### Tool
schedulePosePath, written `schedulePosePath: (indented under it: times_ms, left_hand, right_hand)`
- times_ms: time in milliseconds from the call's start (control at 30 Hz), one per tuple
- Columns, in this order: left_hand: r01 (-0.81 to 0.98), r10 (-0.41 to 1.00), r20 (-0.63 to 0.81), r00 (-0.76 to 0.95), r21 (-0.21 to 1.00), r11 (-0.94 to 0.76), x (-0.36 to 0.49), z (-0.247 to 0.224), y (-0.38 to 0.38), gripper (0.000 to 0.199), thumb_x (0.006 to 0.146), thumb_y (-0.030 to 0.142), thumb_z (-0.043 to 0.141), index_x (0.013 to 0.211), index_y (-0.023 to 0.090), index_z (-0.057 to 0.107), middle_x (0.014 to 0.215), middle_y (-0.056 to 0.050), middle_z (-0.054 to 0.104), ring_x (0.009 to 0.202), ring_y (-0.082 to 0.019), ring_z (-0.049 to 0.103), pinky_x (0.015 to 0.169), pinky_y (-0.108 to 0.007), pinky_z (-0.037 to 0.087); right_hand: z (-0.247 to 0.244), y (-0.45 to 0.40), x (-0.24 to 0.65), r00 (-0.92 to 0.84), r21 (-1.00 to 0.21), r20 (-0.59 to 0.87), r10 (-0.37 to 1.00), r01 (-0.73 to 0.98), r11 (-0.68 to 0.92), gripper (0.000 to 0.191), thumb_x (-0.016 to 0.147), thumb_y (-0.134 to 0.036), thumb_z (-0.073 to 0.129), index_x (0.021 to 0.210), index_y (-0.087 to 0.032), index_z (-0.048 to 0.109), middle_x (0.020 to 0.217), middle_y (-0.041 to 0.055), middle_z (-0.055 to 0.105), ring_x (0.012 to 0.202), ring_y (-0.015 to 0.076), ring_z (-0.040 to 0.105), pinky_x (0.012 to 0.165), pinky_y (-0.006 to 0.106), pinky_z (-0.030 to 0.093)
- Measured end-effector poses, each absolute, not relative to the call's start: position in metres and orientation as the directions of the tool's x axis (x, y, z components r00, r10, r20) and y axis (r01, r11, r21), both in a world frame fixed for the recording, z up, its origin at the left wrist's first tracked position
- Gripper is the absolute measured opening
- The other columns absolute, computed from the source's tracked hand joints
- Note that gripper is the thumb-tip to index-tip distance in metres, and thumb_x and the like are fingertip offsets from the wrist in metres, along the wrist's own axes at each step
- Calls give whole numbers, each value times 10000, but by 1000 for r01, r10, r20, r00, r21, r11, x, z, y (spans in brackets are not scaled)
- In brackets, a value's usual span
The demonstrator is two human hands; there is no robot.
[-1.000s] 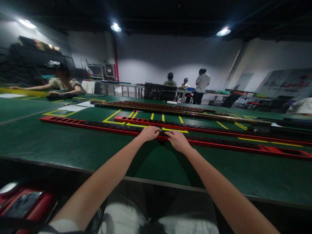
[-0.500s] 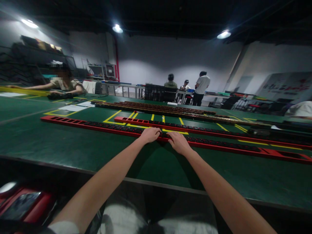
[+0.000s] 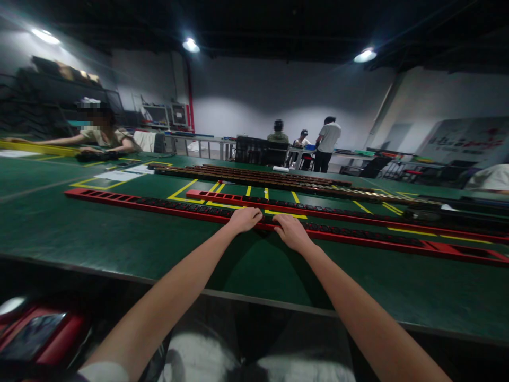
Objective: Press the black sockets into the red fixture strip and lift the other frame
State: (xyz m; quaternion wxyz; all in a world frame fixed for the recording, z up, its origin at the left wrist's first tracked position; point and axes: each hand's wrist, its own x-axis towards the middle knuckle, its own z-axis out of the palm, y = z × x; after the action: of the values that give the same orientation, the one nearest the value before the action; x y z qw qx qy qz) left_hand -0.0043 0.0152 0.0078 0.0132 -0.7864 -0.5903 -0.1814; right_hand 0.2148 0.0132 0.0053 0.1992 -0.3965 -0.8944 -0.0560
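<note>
1. Near red strip point(image 3: 199, 212): lies lengthwise on green table point(image 3: 159, 249), under both hands.
2. Left hand point(image 3: 244, 218), right hand point(image 3: 292, 232): fingers curled, narrow; grip cannot be confirmed.
3. Judgement: light, even fingertip pressure suits it.

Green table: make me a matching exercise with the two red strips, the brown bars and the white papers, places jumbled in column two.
1. near red strip
2. far red strip
3. brown bars
4. white papers

A. left side, by yellow tape
B. at the fingers of left hand and right hand
C. between near strip and brown bars
D. beyond both strips

1-B, 2-C, 3-D, 4-A
</note>
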Motion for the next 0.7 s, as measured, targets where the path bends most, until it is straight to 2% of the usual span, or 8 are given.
schedulePosePath:
  times_ms: [700]
  left_hand:
    - [927,920,308,243,206,-314,-4,9,14,367,985,441,367,1097,271,672,1120,-37,718,1018,-236,662,831,-326,492]
  right_hand:
    - [7,12,215,-597,-66,408,690,735,675,265,949,-217,560,1208,-188,609,1255,105,646,1168,253,576,988,398,434]
